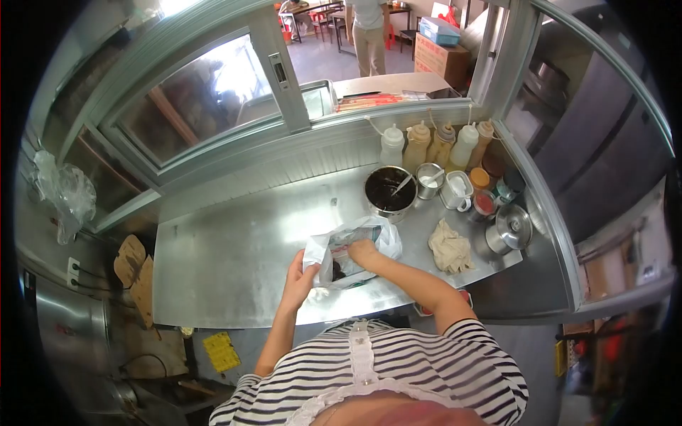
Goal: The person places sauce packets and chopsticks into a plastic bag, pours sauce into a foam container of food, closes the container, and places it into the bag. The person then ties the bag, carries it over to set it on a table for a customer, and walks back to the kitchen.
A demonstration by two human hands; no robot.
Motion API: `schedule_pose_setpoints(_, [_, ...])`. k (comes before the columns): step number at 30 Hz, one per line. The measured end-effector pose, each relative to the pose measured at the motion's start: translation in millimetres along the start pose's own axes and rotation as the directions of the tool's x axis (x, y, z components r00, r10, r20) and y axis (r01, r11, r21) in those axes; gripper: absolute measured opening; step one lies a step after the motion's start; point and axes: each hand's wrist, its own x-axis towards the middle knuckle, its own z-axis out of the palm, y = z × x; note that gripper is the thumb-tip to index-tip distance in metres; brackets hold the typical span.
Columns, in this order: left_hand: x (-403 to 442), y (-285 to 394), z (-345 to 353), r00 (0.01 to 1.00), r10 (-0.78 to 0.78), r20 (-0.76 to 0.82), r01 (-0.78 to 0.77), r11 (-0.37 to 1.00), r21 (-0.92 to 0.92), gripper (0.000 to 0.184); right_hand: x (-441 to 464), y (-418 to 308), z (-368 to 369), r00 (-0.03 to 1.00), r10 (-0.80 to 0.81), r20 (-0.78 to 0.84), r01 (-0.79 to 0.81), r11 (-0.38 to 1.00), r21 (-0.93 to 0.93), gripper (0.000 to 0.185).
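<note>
A white plastic bag (390, 238) lies with its mouth open near the front edge of the steel counter (234, 248). My left hand (301, 276) grips the bag's left rim, thumb on the near side. Reaching in from the right, my right hand (364, 253) is inside the mouth of the bag with its fingers curled; whatever they hold is hidden. A flat printed piece (366, 233) and a dark lump (338, 270) show inside the bag, neither clear enough to name.
Behind the bag stands a pot of dark sauce (379, 186) with a spoon in it. Squeeze bottles (418, 146) line the window sill. A beige cloth (450, 247), a seasoning tub (455, 190) and a lidded steel pot (509, 228) sit on the right. Beyond the window, a person (368, 39) stands.
</note>
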Motion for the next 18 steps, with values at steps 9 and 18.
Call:
schedule_pose_setpoints(9, [-2,4,4,0.999,-0.001,-0.037,-0.002,0.998,-0.071,0.034,-8,1,-2,0.998,0.017,0.054,-0.013,0.998,-0.069,0.013])
schedule_pose_setpoints(18, [1,-1,6,0.993,0.047,-0.110,-0.048,0.999,-0.011,0.038,-20,-3,-20,0.998,-0.027,0.048,0.026,1.000,0.007,0.013])
